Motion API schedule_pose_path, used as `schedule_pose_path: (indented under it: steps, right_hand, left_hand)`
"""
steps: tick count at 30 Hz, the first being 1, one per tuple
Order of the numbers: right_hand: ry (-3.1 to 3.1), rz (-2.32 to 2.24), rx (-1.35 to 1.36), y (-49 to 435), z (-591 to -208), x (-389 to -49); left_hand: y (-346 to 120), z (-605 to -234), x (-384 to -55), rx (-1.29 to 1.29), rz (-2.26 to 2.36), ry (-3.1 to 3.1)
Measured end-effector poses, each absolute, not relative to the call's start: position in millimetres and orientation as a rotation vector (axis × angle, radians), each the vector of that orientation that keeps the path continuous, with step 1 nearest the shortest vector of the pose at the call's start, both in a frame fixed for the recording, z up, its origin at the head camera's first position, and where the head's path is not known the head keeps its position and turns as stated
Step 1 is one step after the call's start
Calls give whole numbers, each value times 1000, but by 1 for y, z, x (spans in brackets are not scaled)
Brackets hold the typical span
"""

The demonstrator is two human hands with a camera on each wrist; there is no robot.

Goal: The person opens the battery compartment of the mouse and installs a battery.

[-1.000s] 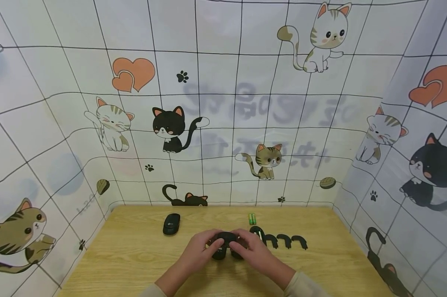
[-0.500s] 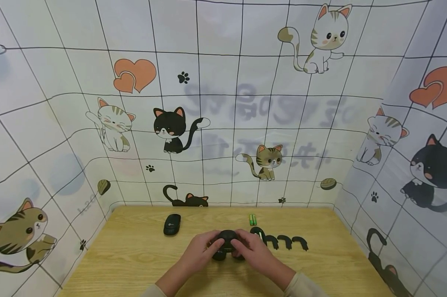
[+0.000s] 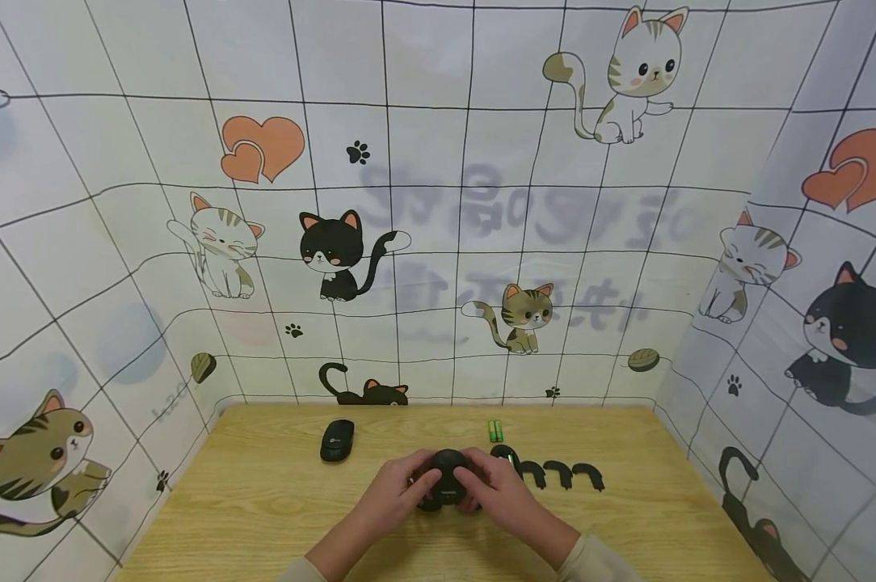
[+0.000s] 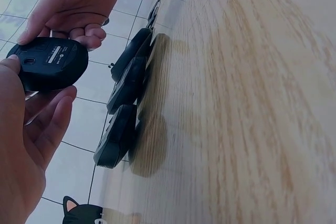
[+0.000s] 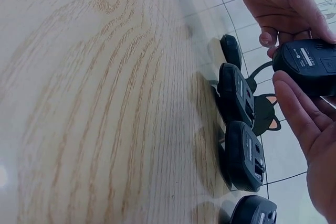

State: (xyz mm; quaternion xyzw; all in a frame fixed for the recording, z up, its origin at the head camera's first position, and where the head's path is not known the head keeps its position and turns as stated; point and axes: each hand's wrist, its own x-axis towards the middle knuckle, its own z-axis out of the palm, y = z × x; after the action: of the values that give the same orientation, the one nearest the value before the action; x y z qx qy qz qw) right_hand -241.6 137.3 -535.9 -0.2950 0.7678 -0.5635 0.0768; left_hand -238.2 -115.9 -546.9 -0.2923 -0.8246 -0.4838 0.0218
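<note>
Both hands hold a black computer mouse point(image 3: 448, 477) above the table. My left hand point(image 3: 394, 495) grips its left side and my right hand point(image 3: 502, 491) its right side, thumbs on the near face. In the left wrist view, the underside of the held mouse point(image 4: 52, 61) shows a white label and a small switch. Several more black mice stand on the table behind it, such as one mouse point(image 5: 244, 156) in the right wrist view with its underside showing. In the head view the hands partly hide those mice.
On the wooden table point(image 3: 263, 501), another black mouse point(image 3: 337, 440) lies at the back left. Two green batteries point(image 3: 495, 430) lie at the back. Several curved black pieces point(image 3: 557, 474) form a row right of the hands. A cat-print curtain point(image 3: 438, 242) encloses the table.
The held mouse has tilted between the hands, so more of its rounded face shows to the head camera. Both hands have stayed almost in place.
</note>
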Motion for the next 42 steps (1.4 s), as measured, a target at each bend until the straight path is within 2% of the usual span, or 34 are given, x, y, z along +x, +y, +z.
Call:
schedule_pose_path:
  steps: [12,28,42]
  right_hand:
    - [2261,-1722,-783,135,-542,-242]
    - [2178,-1793,-659,131,-531,-238]
    - [2151,-1781,-664,134,-531,-240]
  left_hand:
    - [-113,-546,-236,-842,-1597,-2536]
    - [-110,-548,-232,-661,-2035,-2434]
    - [-110,-550,-231,-730,-2143,-2422]
